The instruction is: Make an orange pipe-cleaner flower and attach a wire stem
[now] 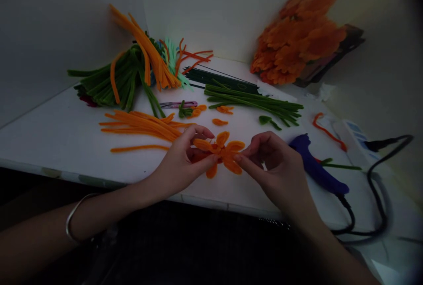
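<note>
An orange pipe-cleaner flower (222, 155) with several looped petals hangs just above the white table (66, 139), near its front edge. My left hand (180, 166) pinches it from the left, thumb and fingers closed on the petals. My right hand (276, 168) pinches a petal on the flower's right side with its fingertips. A bracelet (74, 219) circles my left wrist.
Loose orange pipe cleaners (142, 126) lie left of my hands, green stems (254, 100) behind them. A mixed green and orange bundle (132, 71) sits at the back left, a heap of finished orange flowers (297, 38) at the back right. A purple glue gun (315, 166) with black cord lies right.
</note>
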The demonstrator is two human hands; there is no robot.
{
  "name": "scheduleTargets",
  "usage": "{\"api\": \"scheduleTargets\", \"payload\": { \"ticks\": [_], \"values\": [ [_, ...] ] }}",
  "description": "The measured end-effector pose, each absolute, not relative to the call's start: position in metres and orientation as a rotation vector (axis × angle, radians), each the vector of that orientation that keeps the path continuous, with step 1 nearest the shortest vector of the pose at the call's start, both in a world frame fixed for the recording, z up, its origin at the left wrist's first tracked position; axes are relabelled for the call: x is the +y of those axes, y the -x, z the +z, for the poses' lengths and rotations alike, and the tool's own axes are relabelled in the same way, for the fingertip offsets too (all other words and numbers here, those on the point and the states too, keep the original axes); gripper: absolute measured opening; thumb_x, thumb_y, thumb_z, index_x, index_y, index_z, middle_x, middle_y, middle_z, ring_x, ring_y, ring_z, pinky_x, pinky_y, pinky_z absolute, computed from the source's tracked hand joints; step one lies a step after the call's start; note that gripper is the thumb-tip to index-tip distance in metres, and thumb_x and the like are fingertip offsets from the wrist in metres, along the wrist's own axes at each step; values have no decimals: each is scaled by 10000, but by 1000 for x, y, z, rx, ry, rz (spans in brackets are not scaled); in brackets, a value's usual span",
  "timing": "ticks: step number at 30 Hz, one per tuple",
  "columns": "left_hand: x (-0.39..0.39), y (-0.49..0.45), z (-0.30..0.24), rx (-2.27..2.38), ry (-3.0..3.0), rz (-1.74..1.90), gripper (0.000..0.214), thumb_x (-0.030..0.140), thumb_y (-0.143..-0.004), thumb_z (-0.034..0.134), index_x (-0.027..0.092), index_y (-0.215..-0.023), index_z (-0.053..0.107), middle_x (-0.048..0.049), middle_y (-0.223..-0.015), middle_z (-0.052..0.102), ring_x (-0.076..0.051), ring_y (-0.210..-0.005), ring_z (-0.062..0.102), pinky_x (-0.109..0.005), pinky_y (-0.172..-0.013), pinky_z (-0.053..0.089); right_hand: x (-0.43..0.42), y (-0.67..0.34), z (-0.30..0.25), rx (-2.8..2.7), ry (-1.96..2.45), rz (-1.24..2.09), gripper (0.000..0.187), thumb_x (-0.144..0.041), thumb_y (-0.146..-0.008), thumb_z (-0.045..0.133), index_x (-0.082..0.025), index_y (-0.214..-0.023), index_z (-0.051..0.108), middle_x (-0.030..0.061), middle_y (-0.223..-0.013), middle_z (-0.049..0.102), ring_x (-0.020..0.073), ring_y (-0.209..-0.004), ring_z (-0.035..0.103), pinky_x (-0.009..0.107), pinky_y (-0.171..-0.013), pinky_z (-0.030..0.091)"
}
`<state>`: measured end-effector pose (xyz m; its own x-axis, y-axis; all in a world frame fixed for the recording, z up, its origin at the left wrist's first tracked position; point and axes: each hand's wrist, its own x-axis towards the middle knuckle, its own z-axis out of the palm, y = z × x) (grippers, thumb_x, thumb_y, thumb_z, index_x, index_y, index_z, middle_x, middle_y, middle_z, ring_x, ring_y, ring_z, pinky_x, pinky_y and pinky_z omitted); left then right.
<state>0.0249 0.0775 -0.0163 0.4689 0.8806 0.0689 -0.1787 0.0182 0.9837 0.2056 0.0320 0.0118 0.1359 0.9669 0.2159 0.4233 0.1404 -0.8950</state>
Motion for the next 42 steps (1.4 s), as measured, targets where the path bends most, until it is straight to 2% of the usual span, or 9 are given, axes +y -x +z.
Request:
{"api": "scheduleTargets", "payload": {
  "ticks": [7,13,19,25,28,33,34,37,42],
  "values": [
    [79,-25,-18,719,-1299,920,321,198,-773,687,196,-987,448,-10,-1104,438,-57,-642,641,-198,-560,545,36,-212,9,-1447,1442,819,263,-234,-715,737,-205,-778,483,-32,-689,547,113,-612,539,238,-502,399],
    [80,-25,-16,662,-1196,925,366,140,-749,706,201,-1004,450,12,-1018,515,-78,-685,670,-158,-559,535,37,-214,11,-1480,1439,821,295,-312,-737,756,-207,-845,502,-7,-743,616,141,-671,586,267,-573,434],
    [82,-26,-13,642,-1168,1036,447,66,-727,715,192,-1054,437,20,-992,581,-66,-765,673,-136,-648,553,34,-212,11,-1554,1439,831,263,-326,-772,729,-207,-841,504,-23,-716,602,130,-663,581,256,-577,422],
    [84,-25,-14,675,-1080,1068,502,81,-701,747,191,-1068,423,4,-1025,615,-94,-809,701,-203,-765,569,35,-215,16,-1698,1438,867,268,-368,-787,706,-209,-880,511,-8,-766,639,129,-651,590,257,-571,446],
    [85,-26,-14,696,-1079,1067,479,92,-712,736,187,-1064,427,12,-975,626,-96,-793,695,-221,-757,569,38,-234,24,-1814,1537,660,269,-418,-816,663,-205,-929,546,36,-823,682,165,-697,630,296,-611,475],
    [86,-25,-14,691,-1055,1069,480,94,-718,722,183,-1073,411,15,-917,646,-104,-818,680,-241,-775,556,31,-300,47,-1851,2001,-75,301,-515,-809,639,-235,-919,634,78,-876,697,234,-713,626,394,-662,430],
    [86,-25,-14,694,-1056,1072,480,93,-714,722,183,-1072,415,17,-908,644,-106,-825,675,-245,-778,555,27,-315,48,-1832,2143,-112,320,-533,-820,622,-244,-958,636,95,-927,699,251,-753,632,406,-675,424],
    [86,-26,-14,697,-1057,1075,474,83,-700,723,184,-1058,428,29,-878,629,-103,-829,657,-248,-772,553,11,-351,39,-1795,2391,-149,447,-631,-762,635,-200,-872,672,166,-946,700,326,-768,636,456,-664,425],
    [85,-25,-13,674,-1092,1053,470,88,-696,722,185,-1044,421,38,-840,612,-110,-839,657,-237,-759,537,-6,-359,10,-1991,2315,-152,448,-560,-857,547,-159,-1012,669,251,-1076,633,417,-981,590,513,-742,430]
  ]
}}
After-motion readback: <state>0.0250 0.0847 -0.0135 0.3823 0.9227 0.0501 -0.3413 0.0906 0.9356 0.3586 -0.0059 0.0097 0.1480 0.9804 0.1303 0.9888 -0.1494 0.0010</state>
